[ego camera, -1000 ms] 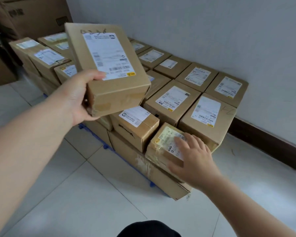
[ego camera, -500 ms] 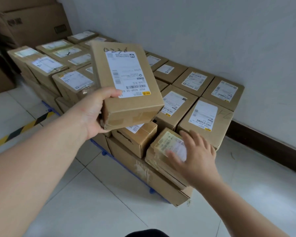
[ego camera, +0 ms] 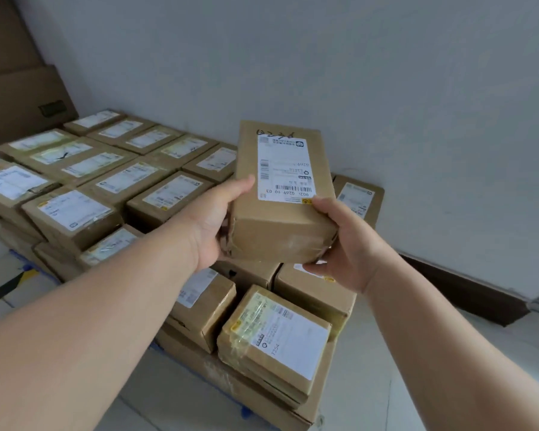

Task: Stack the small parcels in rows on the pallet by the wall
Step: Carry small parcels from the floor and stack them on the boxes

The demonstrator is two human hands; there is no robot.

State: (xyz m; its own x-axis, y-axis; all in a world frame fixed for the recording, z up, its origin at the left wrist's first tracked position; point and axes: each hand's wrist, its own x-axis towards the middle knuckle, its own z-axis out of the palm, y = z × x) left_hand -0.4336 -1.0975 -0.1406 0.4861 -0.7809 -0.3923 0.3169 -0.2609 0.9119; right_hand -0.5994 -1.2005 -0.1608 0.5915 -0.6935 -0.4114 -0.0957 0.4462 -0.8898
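Note:
A long brown parcel (ego camera: pixel 277 225) with a white shipping label hangs in the air above the right end of the stack. My left hand (ego camera: pixel 213 227) grips its near left corner, thumb on top. My right hand (ego camera: pixel 344 241) grips its near right corner, thumb on the label's edge and fingers underneath. Below it, rows of labelled parcels (ego camera: pixel 106 175) cover the pallet, whose blue edge (ego camera: pixel 245 412) shows at the floor. A small taped parcel (ego camera: pixel 277 340) lies at the near right corner of the stack, free of both hands.
The grey wall (ego camera: pixel 386 88) runs right behind the stack, with a dark skirting board (ego camera: pixel 467 290) along the floor. Large cardboard boxes (ego camera: pixel 22 98) stand at the far left. Yellow and black floor tape (ego camera: pixel 10 287) marks the tiles left of the pallet.
My right hand left the small taped parcel and took hold of the long parcel's right corner. The long parcel moved right, toward the wall end of the stack.

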